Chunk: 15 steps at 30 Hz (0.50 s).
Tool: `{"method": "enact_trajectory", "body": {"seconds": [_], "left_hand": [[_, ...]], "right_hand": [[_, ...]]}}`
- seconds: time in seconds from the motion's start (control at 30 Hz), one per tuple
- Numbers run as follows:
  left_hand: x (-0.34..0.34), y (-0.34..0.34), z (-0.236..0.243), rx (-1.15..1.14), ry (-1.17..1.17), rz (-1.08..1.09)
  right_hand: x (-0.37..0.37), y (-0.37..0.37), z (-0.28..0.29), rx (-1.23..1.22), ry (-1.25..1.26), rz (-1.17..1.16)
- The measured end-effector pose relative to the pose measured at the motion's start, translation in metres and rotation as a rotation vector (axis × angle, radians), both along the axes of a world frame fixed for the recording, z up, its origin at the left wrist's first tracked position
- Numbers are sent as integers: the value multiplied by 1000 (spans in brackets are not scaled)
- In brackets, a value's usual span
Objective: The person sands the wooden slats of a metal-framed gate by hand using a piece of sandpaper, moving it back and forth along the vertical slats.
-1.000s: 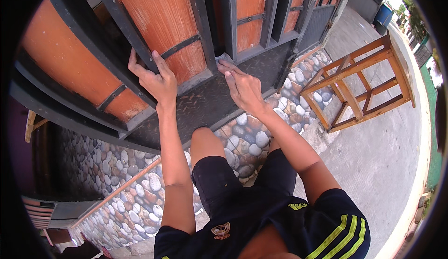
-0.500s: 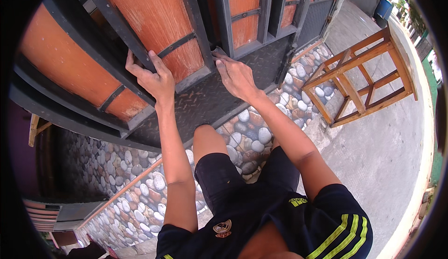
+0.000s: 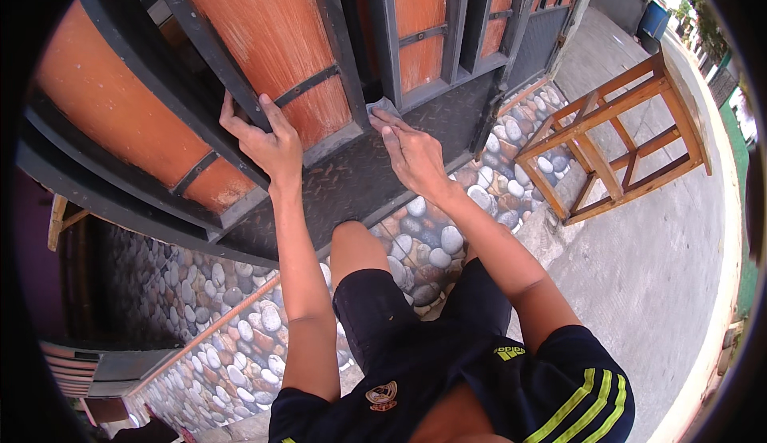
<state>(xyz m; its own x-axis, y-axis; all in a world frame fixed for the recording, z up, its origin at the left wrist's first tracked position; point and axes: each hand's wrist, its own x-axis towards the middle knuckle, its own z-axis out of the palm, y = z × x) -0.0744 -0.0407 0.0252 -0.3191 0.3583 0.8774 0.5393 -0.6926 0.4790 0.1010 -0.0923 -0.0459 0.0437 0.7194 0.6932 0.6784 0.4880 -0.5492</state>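
Observation:
A gate (image 3: 335,171) with dark metal bars and worn orange panels rises in front of me. My left hand (image 3: 274,146) grips one upright dark bar (image 3: 212,51) near its lower part, thumb and fingers on opposite sides. My right hand (image 3: 417,155) presses a small folded piece of grey sandpaper (image 3: 385,105) against the frame, at the foot of another upright and the ledge beside it. The fingers cover most of the sandpaper. Along its lower rail the frame looks pale grey and dusty.
To the right a wooden stool (image 3: 611,143) lies tipped over on the concrete (image 3: 639,259). Pebble-patterned tiles (image 3: 240,339) run under the gate and my legs. A blue bin (image 3: 655,16) stands far right, and a low wall curves along that side.
My right hand has shifted slightly downward and to the right along the frame with the sandpaper. The left hand keeps its hold on the bar. The whole view has shifted a little.

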Motion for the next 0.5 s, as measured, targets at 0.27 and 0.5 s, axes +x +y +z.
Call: {"method": "enact_trajectory", "body": {"seconds": [0.27, 0.5], "left_hand": [[3, 6, -1, 35, 3, -34], [-1, -4, -2, -73, -27, -81]], "right_hand": [[1, 29, 11, -53, -175, -121], [8, -4, 9, 67, -185, -84]]}}
